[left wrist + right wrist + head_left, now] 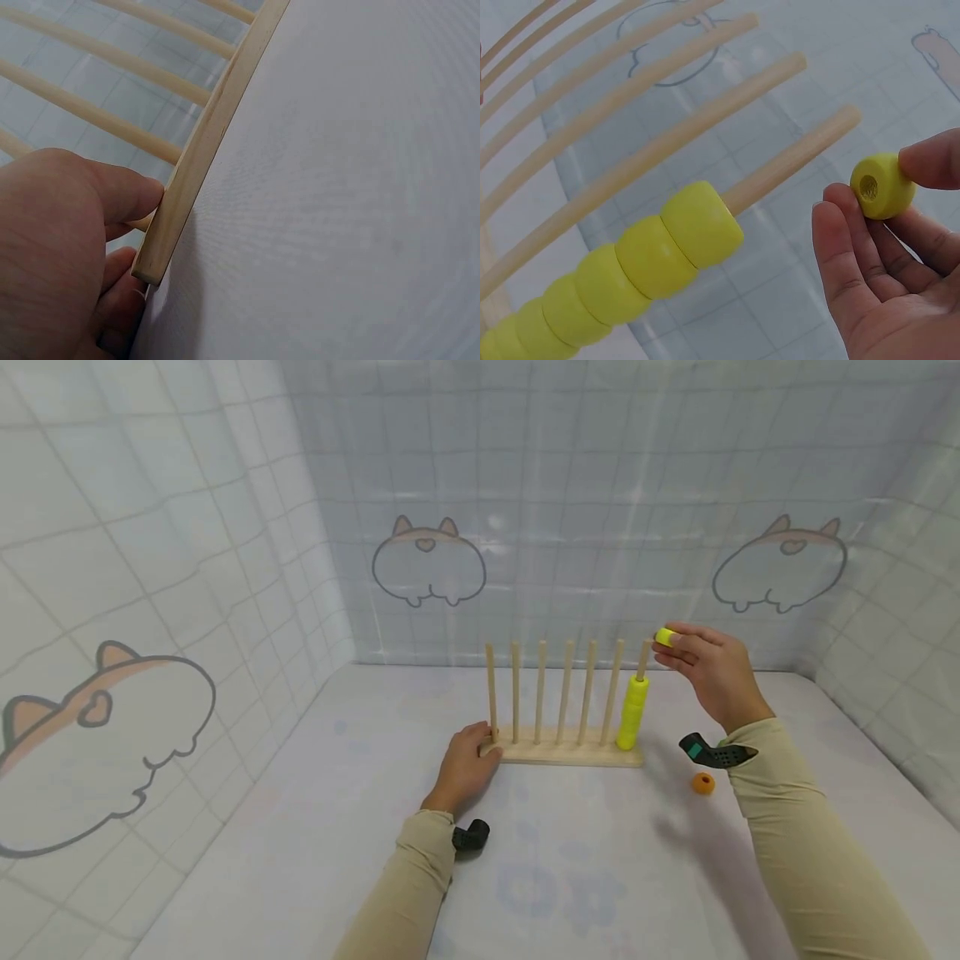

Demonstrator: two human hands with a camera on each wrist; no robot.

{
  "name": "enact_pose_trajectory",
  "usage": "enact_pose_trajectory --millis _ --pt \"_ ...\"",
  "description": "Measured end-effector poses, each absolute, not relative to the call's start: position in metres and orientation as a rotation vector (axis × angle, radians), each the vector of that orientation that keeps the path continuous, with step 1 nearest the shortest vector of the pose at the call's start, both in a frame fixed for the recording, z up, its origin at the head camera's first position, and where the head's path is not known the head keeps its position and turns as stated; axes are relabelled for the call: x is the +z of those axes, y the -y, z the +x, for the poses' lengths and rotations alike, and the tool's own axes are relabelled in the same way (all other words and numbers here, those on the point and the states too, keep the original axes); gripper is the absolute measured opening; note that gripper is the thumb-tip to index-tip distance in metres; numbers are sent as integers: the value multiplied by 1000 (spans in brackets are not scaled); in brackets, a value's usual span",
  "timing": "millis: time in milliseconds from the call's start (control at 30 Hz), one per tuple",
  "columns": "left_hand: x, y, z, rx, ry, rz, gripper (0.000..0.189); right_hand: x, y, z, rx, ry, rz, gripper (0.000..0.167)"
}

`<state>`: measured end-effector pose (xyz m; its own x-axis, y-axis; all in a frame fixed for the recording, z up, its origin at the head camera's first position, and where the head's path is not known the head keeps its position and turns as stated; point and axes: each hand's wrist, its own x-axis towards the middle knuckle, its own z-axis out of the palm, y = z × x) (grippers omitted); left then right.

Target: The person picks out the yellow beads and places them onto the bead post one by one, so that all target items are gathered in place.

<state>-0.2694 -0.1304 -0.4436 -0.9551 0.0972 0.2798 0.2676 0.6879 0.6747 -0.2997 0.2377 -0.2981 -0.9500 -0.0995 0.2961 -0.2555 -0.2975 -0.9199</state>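
A wooden peg rack [567, 757] stands on the table, with several upright pegs along its base. Yellow beads [632, 714] are stacked on the rightmost peg, whose bare tip shows above them. My right hand [716, 672] pinches a single yellow bead [883, 186] between thumb and fingers. That bead is beside the peg's top, apart from it, and its hole faces the peg in the right wrist view. At the rack's left end, my left hand [467, 768] grips the base [184, 187], thumb on the front side; its other fingers are partly hidden.
An orange bead [702, 783] lies on the table right of the rack, below my right wrist. A small green thing shows behind the black wrist strap [716, 752], mostly hidden. Sheeted walls with a grid pattern [600, 468] rise behind and on both sides.
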Motion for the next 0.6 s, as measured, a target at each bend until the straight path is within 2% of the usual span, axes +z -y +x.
enact_pose_trajectory --millis 600 --pt "-443 129 -266 -1151 2682 -256 38 -292 -227 -300 2335 1855 489 42"
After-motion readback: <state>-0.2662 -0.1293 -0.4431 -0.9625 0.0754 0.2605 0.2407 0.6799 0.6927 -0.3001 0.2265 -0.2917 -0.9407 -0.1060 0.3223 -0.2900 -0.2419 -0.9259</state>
